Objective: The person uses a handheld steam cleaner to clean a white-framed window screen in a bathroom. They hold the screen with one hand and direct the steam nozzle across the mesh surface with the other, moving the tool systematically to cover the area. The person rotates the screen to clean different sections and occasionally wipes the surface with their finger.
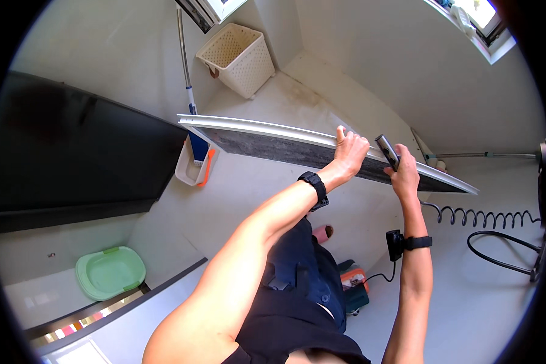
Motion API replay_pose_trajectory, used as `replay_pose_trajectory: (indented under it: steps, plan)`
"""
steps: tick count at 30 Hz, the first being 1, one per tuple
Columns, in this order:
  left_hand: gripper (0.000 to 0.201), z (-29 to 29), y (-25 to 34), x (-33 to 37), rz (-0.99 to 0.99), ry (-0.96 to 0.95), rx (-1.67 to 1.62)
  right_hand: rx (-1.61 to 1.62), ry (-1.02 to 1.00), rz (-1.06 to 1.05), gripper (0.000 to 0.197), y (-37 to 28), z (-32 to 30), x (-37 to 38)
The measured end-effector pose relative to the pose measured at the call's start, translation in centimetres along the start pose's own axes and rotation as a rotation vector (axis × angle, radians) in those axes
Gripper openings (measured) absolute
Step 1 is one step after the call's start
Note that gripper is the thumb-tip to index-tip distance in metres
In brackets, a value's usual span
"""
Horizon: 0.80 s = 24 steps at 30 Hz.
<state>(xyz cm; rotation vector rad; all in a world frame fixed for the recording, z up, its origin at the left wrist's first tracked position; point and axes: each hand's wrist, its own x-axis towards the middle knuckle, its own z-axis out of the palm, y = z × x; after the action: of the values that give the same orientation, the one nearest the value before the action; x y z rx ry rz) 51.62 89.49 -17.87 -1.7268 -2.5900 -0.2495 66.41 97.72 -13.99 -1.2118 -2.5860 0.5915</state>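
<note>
A long window screen (pixel 273 147) with a white frame and dark grey mesh stands tilted in front of me. My left hand (pixel 349 155) is closed over its upper frame edge, right of the middle. Just to the right, my right hand (pixel 404 176) is wrapped round a dark grey, stick-shaped hand sprayer (pixel 387 151), held close against the screen. A black coiled hose (pixel 473 216) stretches from behind my right wrist to the right wall; its join to the sprayer is hidden. Both wrists wear black straps.
A cream basket (pixel 242 64) stands far off by the wall. A blue-headed brush on a pole (pixel 185 67) rests in a white tub (pixel 190 167). A large dark panel (pixel 79 148) and a green basin (pixel 110 273) are at left. A black hose loop (pixel 497 233) hangs right.
</note>
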Motion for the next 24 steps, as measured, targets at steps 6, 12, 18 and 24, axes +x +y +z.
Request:
replay_pose_trajectory:
  steps: [6,12,18,24]
  plan:
    - [0.012,-2.1,1.4,-1.6,0.005,-0.002,-0.033,-0.053,-0.076,0.002,0.036,-0.2,-0.3,0.0]
    - [0.020,-5.8,-1.4,-2.5,0.070,0.022,0.041,-0.026,-0.036,-0.050,0.038,-2.8,-0.9,0.0]
    - [0.061,-21.0,-18.0,-11.0,-0.291,1.099,-0.551,-0.014,-0.006,-0.063,0.039,-5.5,-4.1,-0.9]
    - [0.107,-18.1,-36.2,-16.2,-0.253,0.599,-1.531,-0.154,0.054,-0.181,0.040,-5.9,-4.7,0.0]
